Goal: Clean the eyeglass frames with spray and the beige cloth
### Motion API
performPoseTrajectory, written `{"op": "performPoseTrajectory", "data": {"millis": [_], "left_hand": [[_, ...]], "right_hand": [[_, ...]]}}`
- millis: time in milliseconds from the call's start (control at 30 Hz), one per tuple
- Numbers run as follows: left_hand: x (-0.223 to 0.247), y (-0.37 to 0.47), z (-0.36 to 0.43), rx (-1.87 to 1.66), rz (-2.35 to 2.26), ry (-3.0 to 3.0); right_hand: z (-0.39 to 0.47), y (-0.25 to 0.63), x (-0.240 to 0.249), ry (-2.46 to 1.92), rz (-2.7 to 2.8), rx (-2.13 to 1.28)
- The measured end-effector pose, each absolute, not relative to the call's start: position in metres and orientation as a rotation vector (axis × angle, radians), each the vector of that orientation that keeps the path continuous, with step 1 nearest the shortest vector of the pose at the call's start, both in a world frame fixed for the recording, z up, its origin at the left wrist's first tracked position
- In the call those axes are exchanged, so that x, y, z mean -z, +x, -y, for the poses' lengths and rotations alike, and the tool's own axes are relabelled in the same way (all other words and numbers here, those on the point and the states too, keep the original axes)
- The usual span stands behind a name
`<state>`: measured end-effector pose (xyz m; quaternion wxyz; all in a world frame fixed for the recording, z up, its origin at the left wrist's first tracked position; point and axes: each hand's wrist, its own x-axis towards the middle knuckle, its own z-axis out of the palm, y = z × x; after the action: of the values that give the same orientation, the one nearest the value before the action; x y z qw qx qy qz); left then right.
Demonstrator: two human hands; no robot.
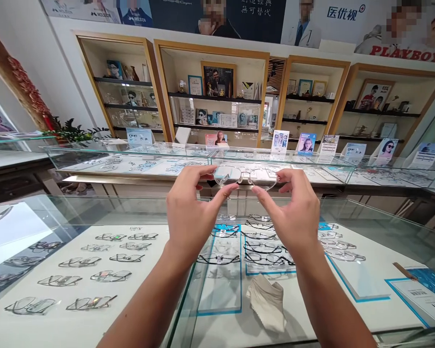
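A pair of thin-rimmed eyeglasses (245,175) is held up in front of me above the glass display case (181,299). My left hand (192,203) grips the left side of the frame, its thumb along the lower rim. On the other side, my right hand (293,203) pinches the right edge, thumb near the nose bridge. Both lenses are see-through, with a small pale mark on the left one. Below my hands, a crumpled beige cloth (266,302) lies in front of dark-framed glasses (264,258) set out in rows.
More glasses (79,262) lie in rows on the white panel at left. At right are a blue-and-white card (420,292) and clear frames (344,255). Behind stands another glass counter (148,166) with upright cards (306,144). Wooden-framed shelves (212,46) line the wall.
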<state>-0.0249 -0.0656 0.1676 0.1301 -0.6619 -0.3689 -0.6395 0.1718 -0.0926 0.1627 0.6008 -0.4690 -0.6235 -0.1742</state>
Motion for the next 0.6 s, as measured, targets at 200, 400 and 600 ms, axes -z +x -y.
{"op": "performPoseTrajectory", "data": {"millis": [200, 400, 600], "left_hand": [[-0.1667, -0.0255, 0.0622, 1.870, 1.094, -1.972], [-0.1665, -0.0253, 0.0623, 1.879, 1.117, -2.006], [-0.1671, -0.0255, 0.0640, 1.871, 1.118, -1.967]], "right_hand": [[0.0919, 0.1719, -0.1615, -1.088, 1.458, 0.428], [0.0943, 0.1713, -0.1630, -1.074, 1.457, 0.443], [0.0945, 0.1712, -0.1636, -1.097, 1.464, 0.444]]}}
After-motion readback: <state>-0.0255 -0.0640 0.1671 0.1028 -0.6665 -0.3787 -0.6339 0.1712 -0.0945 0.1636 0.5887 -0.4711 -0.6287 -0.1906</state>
